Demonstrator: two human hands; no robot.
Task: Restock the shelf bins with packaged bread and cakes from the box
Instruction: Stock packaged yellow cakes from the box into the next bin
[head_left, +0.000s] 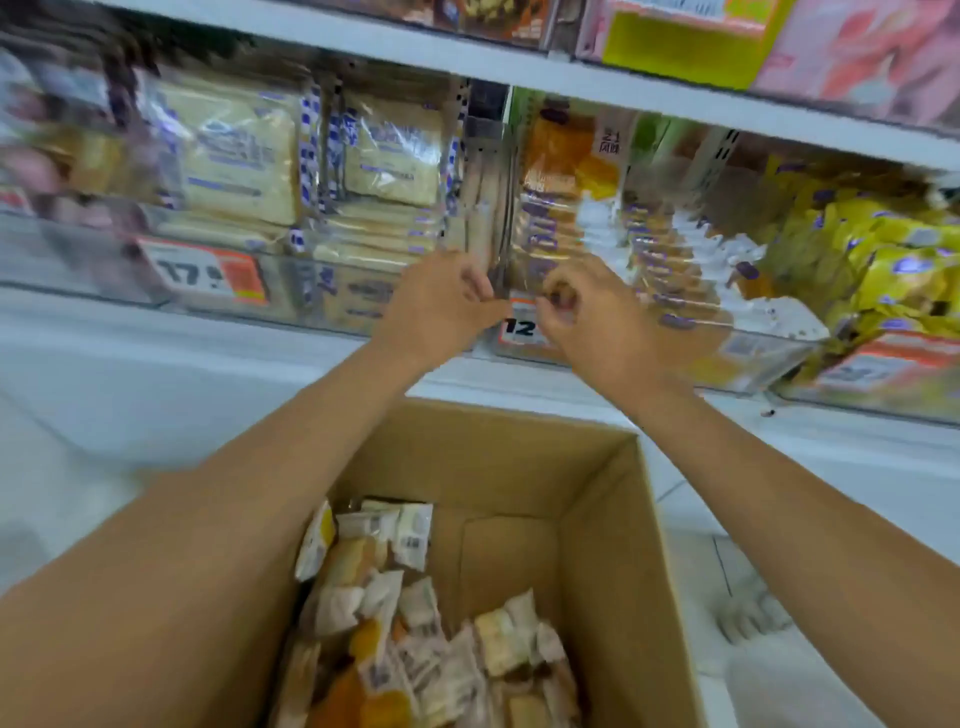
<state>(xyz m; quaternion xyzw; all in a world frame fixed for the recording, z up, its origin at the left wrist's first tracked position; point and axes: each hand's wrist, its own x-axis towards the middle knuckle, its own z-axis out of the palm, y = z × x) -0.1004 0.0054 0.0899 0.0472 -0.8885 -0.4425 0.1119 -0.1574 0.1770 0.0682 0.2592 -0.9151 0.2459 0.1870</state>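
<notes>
an open cardboard box (597, 519) is seen below the front edge of the shelf (208, 353). it is partly filled with small packets of bread and cake (415, 649), heaped against its left wall. along the shelf's front edge three clear bins are lined up. the left bin (78, 265) is stacked with pale sliced-bread packs (234, 156), the middle bin (753, 358) is filled with orange and purple packets (561, 218), and the right bin (883, 384) is filled with yellow packets (883, 260). the left hand (441, 304) and right hand (582, 317) are held close together at the front, where the left and middle bins meet. the fingers of both are curled; whether anything is pinched cannot be told through the blur.
</notes>
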